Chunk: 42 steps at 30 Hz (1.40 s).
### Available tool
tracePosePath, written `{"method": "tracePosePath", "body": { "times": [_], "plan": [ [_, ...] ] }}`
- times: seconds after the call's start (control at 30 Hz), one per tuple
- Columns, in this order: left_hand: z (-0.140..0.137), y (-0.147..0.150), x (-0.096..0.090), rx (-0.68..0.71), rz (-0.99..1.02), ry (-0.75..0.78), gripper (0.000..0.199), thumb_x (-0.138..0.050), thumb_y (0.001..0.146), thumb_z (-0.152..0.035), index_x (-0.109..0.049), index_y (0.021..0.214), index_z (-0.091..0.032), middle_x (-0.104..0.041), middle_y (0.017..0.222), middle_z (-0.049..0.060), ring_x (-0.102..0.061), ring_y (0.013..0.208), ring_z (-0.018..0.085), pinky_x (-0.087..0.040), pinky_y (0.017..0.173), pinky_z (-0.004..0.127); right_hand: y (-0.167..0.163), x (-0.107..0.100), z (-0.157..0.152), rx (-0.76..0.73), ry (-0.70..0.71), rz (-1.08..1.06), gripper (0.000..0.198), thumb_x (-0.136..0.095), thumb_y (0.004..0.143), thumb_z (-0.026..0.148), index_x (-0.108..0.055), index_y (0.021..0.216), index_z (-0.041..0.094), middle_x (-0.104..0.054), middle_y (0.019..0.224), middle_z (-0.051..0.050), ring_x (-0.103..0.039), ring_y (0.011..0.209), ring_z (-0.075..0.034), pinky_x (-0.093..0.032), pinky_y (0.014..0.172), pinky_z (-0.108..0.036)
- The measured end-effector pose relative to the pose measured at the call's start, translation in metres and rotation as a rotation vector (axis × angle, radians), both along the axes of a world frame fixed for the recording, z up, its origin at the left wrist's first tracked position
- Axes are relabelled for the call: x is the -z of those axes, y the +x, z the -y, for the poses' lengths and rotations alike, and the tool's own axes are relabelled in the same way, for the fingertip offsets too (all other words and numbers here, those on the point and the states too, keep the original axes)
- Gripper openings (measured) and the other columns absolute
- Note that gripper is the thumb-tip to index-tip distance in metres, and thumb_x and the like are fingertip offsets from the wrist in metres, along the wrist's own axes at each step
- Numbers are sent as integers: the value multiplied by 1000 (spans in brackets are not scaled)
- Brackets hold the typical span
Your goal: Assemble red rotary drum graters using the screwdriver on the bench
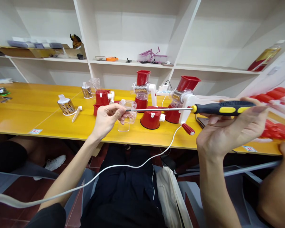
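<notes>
A long screwdriver (223, 108) with a black and yellow handle is held level above the table. My right hand (232, 133) is closed around its handle. At the other end, my left hand (108, 120) pinches the dark tip between thumb and fingers; any small part there is too hidden to make out. Behind my left fingers sits a clear plastic housing (130, 117). Just below the shaft stands a red grater base (152, 118) with a white fitting on its side. Two assembled rotary graters, one (142, 90) behind the base and one (184, 95) to its right, stand upright.
A metal grater drum (66, 106) and a white crank handle (77, 114) lie left on the yellow table (42, 117). Red parts (279, 129) are heaped at the right. A white cable (133, 166) hangs across my lap. Other people sit on both sides.
</notes>
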<state>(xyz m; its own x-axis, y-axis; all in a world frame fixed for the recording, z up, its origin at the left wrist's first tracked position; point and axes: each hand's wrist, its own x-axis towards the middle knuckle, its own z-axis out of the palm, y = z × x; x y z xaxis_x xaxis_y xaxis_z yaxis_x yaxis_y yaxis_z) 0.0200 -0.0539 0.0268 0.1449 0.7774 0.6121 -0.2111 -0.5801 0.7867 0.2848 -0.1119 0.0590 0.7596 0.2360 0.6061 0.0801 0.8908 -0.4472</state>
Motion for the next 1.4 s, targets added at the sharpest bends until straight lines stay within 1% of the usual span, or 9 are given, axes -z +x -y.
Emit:
{"method": "tracePosePath", "body": {
  "times": [0.2, 0.4, 0.57, 0.63, 0.8, 1.0, 1.1, 1.27, 1.4],
  "plan": [
    [-2, -4, -1, -20, -76, 28, 43, -87, 79, -57, -78, 75, -15, -73, 66, 5, -62, 49, 10, -54, 48, 20, 8, 3, 1, 26, 6, 81, 28, -50, 99, 44, -52, 94, 16, -57, 81, 3, -50, 48, 0, -35, 38, -13],
    [-3, -11, 1, -44, -236, 75, 41, -82, 87, -54, -77, 78, -15, -69, 67, 3, -62, 53, 7, -52, 52, 16, 25, 6, -11, 45, 177, 334, 48, -62, 92, 63, -52, 96, 17, -65, 74, 3, -55, 45, -6, -32, 28, -15],
    [-4, -5, 3, -110, -205, 72, 49, -77, 89, -61, -68, 73, -15, -63, 62, 0, -57, 49, 6, -49, 50, 16, 23, 5, -10, 37, 247, 404, 43, -68, 92, 54, -58, 100, 14, -63, 92, 2, -76, 76, -7, -61, 55, -15],
    [-6, -4, 4, -155, -183, 87, 50, -76, 88, -63, -66, 74, -16, -62, 63, 0, -56, 50, 7, -49, 48, 17, 21, 7, -6, 17, 215, 453, 42, -73, 89, 52, -58, 103, 14, -61, 97, 2, -78, 81, -10, -65, 62, -19],
    [-7, -12, 3, -295, -120, 162, 46, -77, 89, -61, -69, 79, -16, -63, 66, 0, -59, 54, 7, -52, 52, 17, 15, 11, 1, -105, 58, 500, 40, -69, 92, 47, -53, 108, 15, -66, 93, -1, -79, 88, -15, -61, 52, -16],
    [-7, -16, 0, -314, -94, 198, 45, -81, 86, -60, -75, 78, -16, -63, 61, 0, -54, 47, 7, -47, 44, 17, 20, 19, -18, -245, -95, 291, 50, -81, 80, 53, -53, 99, 16, -66, 82, 3, -71, 61, -9, -61, 53, -19],
    [-8, -15, 1, -294, -100, 202, 46, -76, 89, -61, -78, 80, -16, -65, 64, 2, -56, 50, 8, -47, 45, 18, 24, 25, -30, -322, -207, 201, 52, -83, 77, 55, -54, 98, 17, -66, 81, 4, -68, 59, -6, -61, 56, -17],
    [-11, -16, 2, -260, -150, 160, 54, -66, 94, -68, -81, 91, -16, -66, 65, 4, -58, 51, 10, -46, 41, 19, 27, 29, -37, -352, -238, 141, 52, -83, 76, 55, -55, 98, 18, -66, 81, 5, -65, 56, -4, -58, 53, -15],
    [-14, -20, 3, -321, -221, 193, 54, -54, 102, -66, -79, 102, -17, -75, 84, 8, -67, 63, 13, -48, 44, 20, 28, 29, -37, -342, -246, 135, 53, -82, 76, 57, -53, 97, 18, -64, 75, 7, -62, 51, -4, -61, 56, -19]
  ]
}}
